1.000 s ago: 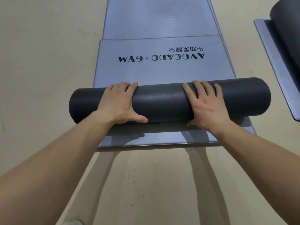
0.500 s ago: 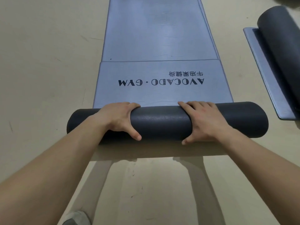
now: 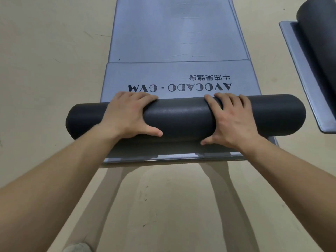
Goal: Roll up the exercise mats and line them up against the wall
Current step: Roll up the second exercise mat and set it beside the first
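hands 2: left hand (image 3: 127, 115), right hand (image 3: 234, 120) both grip near roll (image 3: 181, 119) | rolls 2: second roll (image 3: 318, 24) far right | flat mats 3: logo mat (image 3: 163, 75), far mat (image 3: 172, 30), right mat (image 3: 305, 70)

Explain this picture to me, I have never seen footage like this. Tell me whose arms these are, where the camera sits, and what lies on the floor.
There is no machine here: these are a person's two bare arms, filmed by one wide-angle camera worn on the head, looking forward and down. The left hand and right hand each wrap over a dark grey rolled foam mat, fingers across the top, thumbs on the near side. The roll lies across a flat blue-grey mat printed AVOCADO · GYM, on a beige floor. More blue-grey matting stretches away beyond it; whether that is a second mat I cannot tell. At the right edge a second dark grey roll rests on another flat blue-grey mat.
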Demonstrator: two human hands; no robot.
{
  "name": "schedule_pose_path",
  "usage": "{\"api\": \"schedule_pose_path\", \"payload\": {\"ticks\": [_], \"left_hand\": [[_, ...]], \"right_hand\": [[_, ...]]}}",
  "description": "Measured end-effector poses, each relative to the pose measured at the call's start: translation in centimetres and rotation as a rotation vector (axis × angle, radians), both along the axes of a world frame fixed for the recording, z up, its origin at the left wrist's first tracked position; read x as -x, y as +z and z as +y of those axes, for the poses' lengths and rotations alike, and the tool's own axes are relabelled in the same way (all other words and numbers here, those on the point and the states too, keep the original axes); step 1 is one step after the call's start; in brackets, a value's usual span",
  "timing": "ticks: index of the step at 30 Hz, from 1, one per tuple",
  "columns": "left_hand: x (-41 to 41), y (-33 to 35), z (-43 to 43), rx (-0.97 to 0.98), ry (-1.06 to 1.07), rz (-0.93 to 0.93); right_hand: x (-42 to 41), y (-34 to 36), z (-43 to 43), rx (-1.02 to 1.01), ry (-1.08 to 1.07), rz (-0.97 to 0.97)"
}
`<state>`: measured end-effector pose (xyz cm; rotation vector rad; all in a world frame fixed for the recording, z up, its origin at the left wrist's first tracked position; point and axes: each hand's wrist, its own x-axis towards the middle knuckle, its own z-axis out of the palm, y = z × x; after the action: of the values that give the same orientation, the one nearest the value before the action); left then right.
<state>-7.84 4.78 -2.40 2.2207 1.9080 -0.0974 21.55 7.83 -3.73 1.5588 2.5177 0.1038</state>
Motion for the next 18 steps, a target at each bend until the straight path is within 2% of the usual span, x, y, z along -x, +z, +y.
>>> {"api": "schedule_pose_path", "payload": {"ticks": [2, 4, 7, 11, 16, 18], "left_hand": [[0.2, -1.4, -2.8, -0.168, 0.005, 0.134], [0.2, -1.7, -2.7, -0.157, 0.015, 0.204], [0.0, 0.6, -0.6, -0.035, 0.009, 0.174], [0.9, 1.8, -2.2, 0.264, -0.069, 0.135], [1.1, 2.1, -0.5, 0.446, -0.021, -0.018], [1.7, 1.9, -0.1, 0.385, 0.01, -0.019]], "right_hand": [[0.3, 0.8, 1.5, 0.025, 0.023, 0.01], [0.7, 1.9, 2.9, 0.069, 0.032, -0.004], [1.7, 3.3, 3.8, 0.217, 0.001, -0.033], [1.2, 4.1, 0.4, 0.466, -0.034, 0.005], [0.5, 0.3, -6.5, 0.164, 0.005, 0.027], [0.8, 0.0, -5.5, 0.157, 0.011, 0.024]]}}
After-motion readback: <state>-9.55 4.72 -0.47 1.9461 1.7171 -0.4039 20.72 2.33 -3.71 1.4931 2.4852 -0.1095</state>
